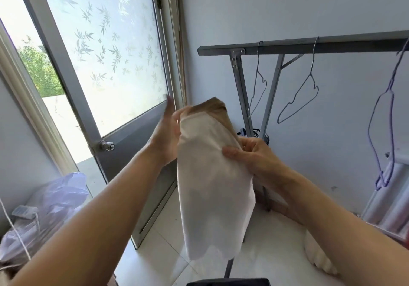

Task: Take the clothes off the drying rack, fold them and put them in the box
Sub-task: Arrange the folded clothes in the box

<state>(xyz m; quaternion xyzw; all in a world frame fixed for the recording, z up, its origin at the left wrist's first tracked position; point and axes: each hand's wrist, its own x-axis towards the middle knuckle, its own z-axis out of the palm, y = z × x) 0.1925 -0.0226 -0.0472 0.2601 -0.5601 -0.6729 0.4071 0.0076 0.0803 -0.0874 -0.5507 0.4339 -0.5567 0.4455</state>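
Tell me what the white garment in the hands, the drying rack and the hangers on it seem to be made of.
The white garment with a brown top edge looks like thin woven cloth, matte: it drapes and creases softly. The grey drying rack seems to be metal, dull finish: angle bar with bolted bracket. The thin grey hanger and thin purple hanger look like bent wire, the purple one possibly coated.

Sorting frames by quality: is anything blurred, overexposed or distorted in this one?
Head view: the left hand has motion-blurred fingertips; daylight through the frosted door glass washes out the outdoors; wide-angle bending tilts the rack bar; the white cloth stays fairly sharp.
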